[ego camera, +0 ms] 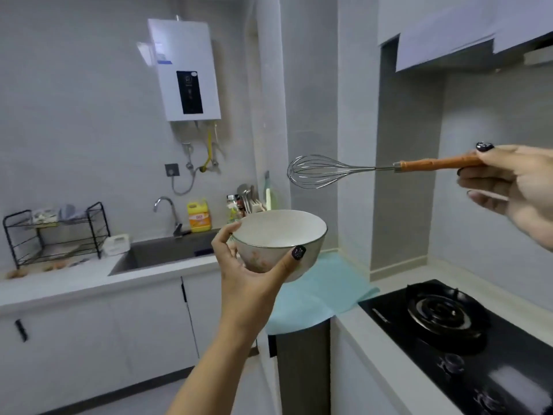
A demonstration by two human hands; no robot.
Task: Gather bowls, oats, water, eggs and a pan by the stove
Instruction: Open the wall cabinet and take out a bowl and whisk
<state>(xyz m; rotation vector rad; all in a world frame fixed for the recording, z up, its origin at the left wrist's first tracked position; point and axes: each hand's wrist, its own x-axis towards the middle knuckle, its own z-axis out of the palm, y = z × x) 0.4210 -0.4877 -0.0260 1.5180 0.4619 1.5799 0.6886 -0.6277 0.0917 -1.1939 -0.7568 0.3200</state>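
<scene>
Raised in mid-air, the left hand (251, 265) cups a white bowl (279, 241) from below, its fingers (223, 239) curled up one side and the thumb pressed against the near wall; the bowl sits upright and looks empty. Off to the right, the right hand (514, 187) pinches the orange handle of a wire whisk (359, 170) between thumb and curled fingers, holding it level with the wire end pointing left, above the bowl and apart from it. Below lies a pale desk with a turquoise mat (317, 295) at the corner and a black gas stove (466, 333) set in on the right. Farther back, a sink (161, 253) with a tap (167, 211), a yellow bottle (199, 215) and a black wire rack (57, 235) stand along the wall under a white water heater (184, 70).
</scene>
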